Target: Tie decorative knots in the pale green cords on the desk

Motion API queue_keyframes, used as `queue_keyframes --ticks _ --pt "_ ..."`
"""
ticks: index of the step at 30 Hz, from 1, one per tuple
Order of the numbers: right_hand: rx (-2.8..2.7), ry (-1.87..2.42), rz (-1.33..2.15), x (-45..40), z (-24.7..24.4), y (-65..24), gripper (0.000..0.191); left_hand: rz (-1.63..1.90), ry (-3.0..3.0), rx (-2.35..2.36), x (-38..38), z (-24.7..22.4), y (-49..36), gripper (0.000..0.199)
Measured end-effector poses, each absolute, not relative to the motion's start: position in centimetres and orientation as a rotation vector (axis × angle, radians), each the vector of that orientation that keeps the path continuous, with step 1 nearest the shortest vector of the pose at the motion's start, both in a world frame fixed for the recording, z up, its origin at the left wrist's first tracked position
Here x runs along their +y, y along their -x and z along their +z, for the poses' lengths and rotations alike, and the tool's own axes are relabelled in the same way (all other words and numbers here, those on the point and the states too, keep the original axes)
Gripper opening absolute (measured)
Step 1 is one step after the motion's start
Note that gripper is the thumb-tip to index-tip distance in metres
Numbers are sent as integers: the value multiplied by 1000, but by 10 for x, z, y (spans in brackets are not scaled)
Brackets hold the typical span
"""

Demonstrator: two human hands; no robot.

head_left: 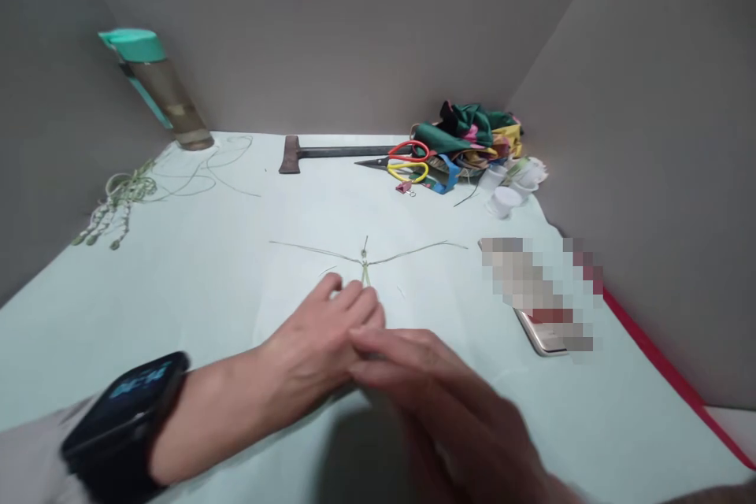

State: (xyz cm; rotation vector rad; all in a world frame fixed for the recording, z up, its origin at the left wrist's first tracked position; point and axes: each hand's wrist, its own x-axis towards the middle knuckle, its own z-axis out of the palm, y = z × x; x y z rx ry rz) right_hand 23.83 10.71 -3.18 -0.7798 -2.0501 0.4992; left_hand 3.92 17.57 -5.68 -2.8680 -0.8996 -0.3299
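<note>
A thin green knotted cord (365, 260) lies in the middle of the table, with two long ends spread left and right and a short end pointing away. Its pale green strands run under my left hand (327, 323), whose fingers are curled down over them. A black smartwatch (127, 417) is on my left wrist. Close against the left knuckles is my right hand (454, 402), slightly blurred, its fingers pressed together. Whatever is between the right fingertips is hidden.
Behind lie a hammer-like tool (291, 155), scissors (407, 161), a pink clip (404, 187), colourful fabric (472, 130) and white spools (504, 201). A phone (546, 335) rests at right. At left are a bottle (171, 98), loose thread (206, 167) and braided cords (127, 193).
</note>
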Motion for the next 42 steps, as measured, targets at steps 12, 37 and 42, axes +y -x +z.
queue_keyframes --ticks 12,37,42 --pt "-2514 1285 193 217 -17 -267 26 -478 2809 -1405 240 -49 5 18" --pt "-2595 1265 271 238 -59 -246 23 -634 3051 -1355 256 -53 -16 26" --pt "-2437 1266 404 233 -56 -249 20 -678 3020 -1562 251 -50 -15 22"
